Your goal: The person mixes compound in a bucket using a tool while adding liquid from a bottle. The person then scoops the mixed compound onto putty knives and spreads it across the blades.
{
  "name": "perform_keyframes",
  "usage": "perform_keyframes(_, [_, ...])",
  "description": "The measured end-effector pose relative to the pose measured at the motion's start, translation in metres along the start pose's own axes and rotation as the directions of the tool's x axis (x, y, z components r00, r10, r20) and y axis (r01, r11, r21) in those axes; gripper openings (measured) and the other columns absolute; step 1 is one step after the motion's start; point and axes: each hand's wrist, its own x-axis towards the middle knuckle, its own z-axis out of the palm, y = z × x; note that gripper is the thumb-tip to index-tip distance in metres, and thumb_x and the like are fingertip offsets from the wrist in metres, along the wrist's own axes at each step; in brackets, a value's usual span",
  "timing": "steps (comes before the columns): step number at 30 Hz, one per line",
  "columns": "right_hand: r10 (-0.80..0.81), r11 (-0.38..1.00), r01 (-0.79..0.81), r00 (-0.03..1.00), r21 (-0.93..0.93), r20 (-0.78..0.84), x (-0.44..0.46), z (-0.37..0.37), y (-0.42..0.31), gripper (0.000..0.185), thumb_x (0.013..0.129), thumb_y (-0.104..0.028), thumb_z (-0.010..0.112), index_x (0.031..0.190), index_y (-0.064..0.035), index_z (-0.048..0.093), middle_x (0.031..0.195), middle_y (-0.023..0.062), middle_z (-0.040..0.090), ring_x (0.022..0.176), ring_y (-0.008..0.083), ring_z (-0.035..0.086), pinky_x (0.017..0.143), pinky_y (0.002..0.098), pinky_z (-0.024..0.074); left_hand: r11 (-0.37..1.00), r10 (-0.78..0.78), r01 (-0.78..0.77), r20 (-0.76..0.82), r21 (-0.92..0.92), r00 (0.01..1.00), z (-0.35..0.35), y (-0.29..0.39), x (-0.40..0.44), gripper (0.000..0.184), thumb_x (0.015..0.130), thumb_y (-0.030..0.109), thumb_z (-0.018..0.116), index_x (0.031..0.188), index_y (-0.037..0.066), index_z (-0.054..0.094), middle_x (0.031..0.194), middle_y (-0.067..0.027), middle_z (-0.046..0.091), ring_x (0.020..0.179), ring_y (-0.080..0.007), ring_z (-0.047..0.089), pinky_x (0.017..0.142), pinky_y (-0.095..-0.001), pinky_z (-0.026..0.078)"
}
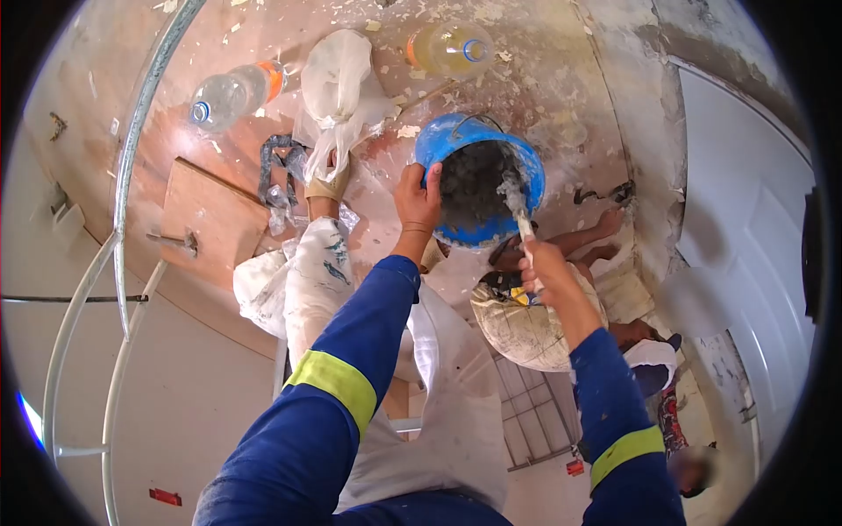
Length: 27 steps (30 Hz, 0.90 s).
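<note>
A blue bucket (423, 140) tilts toward me, holding a dark grey, mortar-like mix (474, 175). My left hand (418, 200) is closed on its near left rim, thumb inside and fingers round the outer wall. In my right hand (545, 270), fingers are wrapped round the pale handle of a stirring tool (525, 226). The tool's far end, caked with grey mix, reaches into the bucket; its shape is hidden there. Below the right hand is a stained, pale sack-like bundle (517, 329).
Bottles (232, 95) (447, 48) and a tied white plastic bag (338, 79) lie on the debris-strewn floor. A wooden board (210, 215) and metal scaffold tubes (132, 167) are at left. Another person's bare feet (605, 226) are close on the right, before a white door (745, 202).
</note>
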Motion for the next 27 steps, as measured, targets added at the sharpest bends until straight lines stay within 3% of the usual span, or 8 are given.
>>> perform_keyframes(1, [0.028,0.982,-0.023,0.999,0.187,-0.022,-0.014,0.023,0.003,0.023,0.106,-0.032,0.051,0.099,-0.0102,0.051,0.07,0.0001,0.047,0.05,0.0096,0.036,0.041,0.0268,0.0311,1.0,0.001,-0.001,-0.003,0.004,1.0,0.0,0.001,0.002,0.042,0.102,0.037,0.06,0.08,0.003,0.052,0.08,-0.0188,0.055,0.072,-0.0419,0.055,0.064,-0.0483,0.043])
perform_keyframes(7, [-0.238,0.904,0.232,0.971,0.36,-0.029,0.106,0.082,0.013,0.028,0.104,-0.036,0.056,0.11,-0.0089,0.054,0.07,0.0018,0.052,0.047,0.0102,0.042,0.04,0.0282,0.0341,1.0,0.023,-0.023,0.002,0.008,1.0,0.0,0.003,0.002,0.04,0.102,0.034,0.061,0.08,0.003,0.052,0.08,-0.0188,0.055,0.072,-0.0412,0.055,0.064,-0.0467,0.043])
perform_keyframes(14, [-0.246,0.864,0.248,0.967,0.438,-0.062,0.008,0.06,0.046,0.025,0.104,-0.034,0.056,0.1,-0.0096,0.055,0.066,0.0003,0.05,0.043,0.0116,0.043,0.036,0.0301,0.0349,0.996,0.083,-0.084,-0.048,-0.017,0.995,0.005,0.001,0.002,0.045,0.103,0.033,0.06,0.076,0.001,0.046,0.066,-0.0164,0.045,0.06,-0.0291,0.041,0.058,-0.0405,0.038])
perform_keyframes(17, [-0.406,0.888,0.392,0.914,0.24,0.013,0.031,0.038,0.022,0.026,0.106,-0.031,0.052,0.113,-0.0064,0.058,0.067,-0.0015,0.05,0.045,0.0062,0.041,0.036,0.0255,0.0327,0.997,0.072,-0.072,-0.012,0.002,0.997,0.006,-0.005,0.0,0.043,0.103,0.032,0.06,0.076,0.002,0.047,0.069,-0.0171,0.047,0.062,-0.0342,0.045,0.059,-0.0422,0.039])
perform_keyframes(19, [-0.459,0.887,0.46,0.887,-0.026,0.058,0.066,0.048,-0.007,0.03,0.105,-0.031,0.053,0.111,-0.0026,0.06,0.069,0.0072,0.059,0.047,0.0176,0.052,0.042,0.0326,0.0432,0.998,0.061,-0.061,-0.021,-0.011,0.998,0.008,-0.009,0.002,0.043,0.103,0.032,0.06,0.076,0.001,0.047,0.068,-0.0168,0.047,0.061,-0.0321,0.044,0.059,-0.0414,0.039])
perform_keyframes(22, [-0.681,0.591,0.539,0.732,-0.6,-0.014,0.113,0.087,-0.033,0.031,0.102,-0.028,0.054,0.111,0.001,0.06,0.079,0.0227,0.069,0.066,0.0383,0.068,0.06,0.0457,0.0554,0.995,0.087,-0.088,-0.019,-0.043,0.996,0.008,-0.011,0.002,0.045,0.104,0.033,0.059,0.075,0.001,0.046,0.066,-0.0142,0.045,0.061,-0.0254,0.042,0.058,-0.0395,0.038])
perform_keyframes(25, [-0.722,0.42,0.507,0.689,-0.753,0.062,0.106,0.095,-0.007,0.031,0.099,-0.024,0.054,0.111,0.0041,0.06,0.095,0.0349,0.068,0.092,0.0514,0.068,0.081,0.055,0.055,0.99,0.058,-0.062,-0.034,-0.123,0.998,0.012,-0.012,0.001,0.046,0.105,0.034,0.058,0.075,0.002,0.045,0.065,-0.011,0.043,0.062,-0.0185,0.039,0.057,-0.0374,0.036])
perform_keyframes(27, [-0.676,0.461,0.5,0.733,-0.733,0.076,0.091,0.104,0.016,0.033,0.099,-0.023,0.054,0.113,0.0068,0.059,0.104,0.0341,0.068,0.1,0.0496,0.067,0.088,0.0576,0.0521,0.991,0.019,-0.021,-0.018,-0.135,1.0,0.011,-0.01,0.001,0.047,0.105,0.034,0.057,0.075,0.002,0.044,0.064,-0.0089,0.041,0.063,-0.0158,0.037,0.057,-0.0361,0.035])
